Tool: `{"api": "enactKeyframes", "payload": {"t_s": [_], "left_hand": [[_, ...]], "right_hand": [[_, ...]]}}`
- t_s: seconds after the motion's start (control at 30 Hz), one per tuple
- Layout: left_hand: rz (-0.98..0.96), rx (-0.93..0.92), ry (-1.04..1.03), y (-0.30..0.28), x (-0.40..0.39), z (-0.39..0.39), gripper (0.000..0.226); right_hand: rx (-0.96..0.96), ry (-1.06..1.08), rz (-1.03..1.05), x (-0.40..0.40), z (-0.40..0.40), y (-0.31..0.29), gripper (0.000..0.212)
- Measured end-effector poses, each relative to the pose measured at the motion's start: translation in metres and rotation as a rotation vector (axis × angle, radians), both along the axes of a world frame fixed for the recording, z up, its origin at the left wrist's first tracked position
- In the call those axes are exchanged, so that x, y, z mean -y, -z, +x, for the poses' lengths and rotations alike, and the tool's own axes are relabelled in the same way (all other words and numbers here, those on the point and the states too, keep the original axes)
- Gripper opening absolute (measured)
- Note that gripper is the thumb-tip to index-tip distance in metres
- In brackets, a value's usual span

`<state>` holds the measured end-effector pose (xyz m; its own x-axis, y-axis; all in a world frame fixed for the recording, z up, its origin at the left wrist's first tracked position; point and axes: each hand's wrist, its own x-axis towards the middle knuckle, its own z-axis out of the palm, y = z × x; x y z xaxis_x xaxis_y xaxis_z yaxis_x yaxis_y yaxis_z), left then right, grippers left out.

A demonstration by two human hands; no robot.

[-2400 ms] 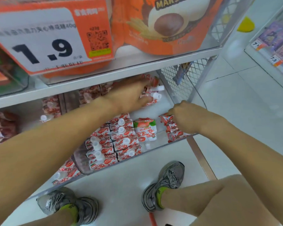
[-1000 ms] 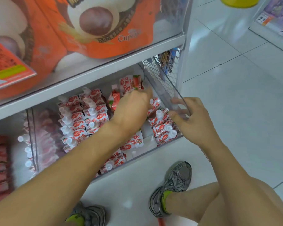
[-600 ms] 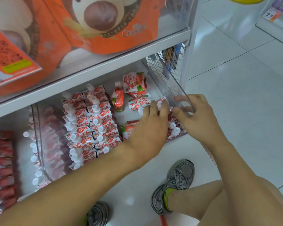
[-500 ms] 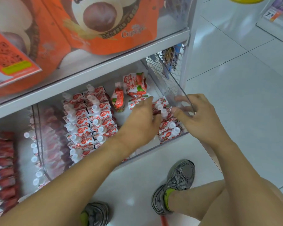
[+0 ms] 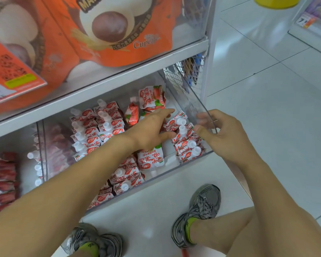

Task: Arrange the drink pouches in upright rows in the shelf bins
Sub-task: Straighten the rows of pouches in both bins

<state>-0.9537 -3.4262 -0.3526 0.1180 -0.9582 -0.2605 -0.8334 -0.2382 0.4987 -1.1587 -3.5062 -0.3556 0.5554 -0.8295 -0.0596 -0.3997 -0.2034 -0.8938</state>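
A clear plastic shelf bin (image 5: 191,106) on the low shelf holds red-and-white drink pouches with white caps. Upright rows (image 5: 98,128) fill its left half. A short upright row (image 5: 185,140) stands along the right wall. My left hand (image 5: 152,128) reaches into the middle of the bin, fingers spread, resting against that right row and holding nothing. My right hand (image 5: 219,134) curls around the bin's right front corner and steadies the row there. A loose pouch (image 5: 150,158) lies flat below my left hand. More loose pouches (image 5: 152,97) lean at the back.
The metal shelf edge (image 5: 119,80) hangs just above the bin, with large orange snack bags (image 5: 107,30) and a price tag on it. Wire mesh (image 5: 185,75) closes the shelf's right end. Another bin (image 5: 4,179) of pouches sits to the left. My shoes (image 5: 202,206) rest on the white floor.
My left hand drew back from the rear pouches to the middle of the bin and opened its fingers beside the right row. My right hand stayed at the bin's right corner.
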Motion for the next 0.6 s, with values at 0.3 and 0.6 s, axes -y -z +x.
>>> {"api": "enactKeyframes", "payload": {"t_s": [0.3, 0.6], "left_hand": [[0.258, -0.250, 0.113, -0.008, 0.034, 0.008, 0.059], [0.382, -0.108, 0.307, -0.010, 0.040, 0.014, 0.097]], "right_hand": [[0.005, -0.029, 0.023, 0.002, 0.002, -0.003, 0.019], [-0.039, -0.035, -0.023, 0.005, 0.004, 0.003, 0.017]]}}
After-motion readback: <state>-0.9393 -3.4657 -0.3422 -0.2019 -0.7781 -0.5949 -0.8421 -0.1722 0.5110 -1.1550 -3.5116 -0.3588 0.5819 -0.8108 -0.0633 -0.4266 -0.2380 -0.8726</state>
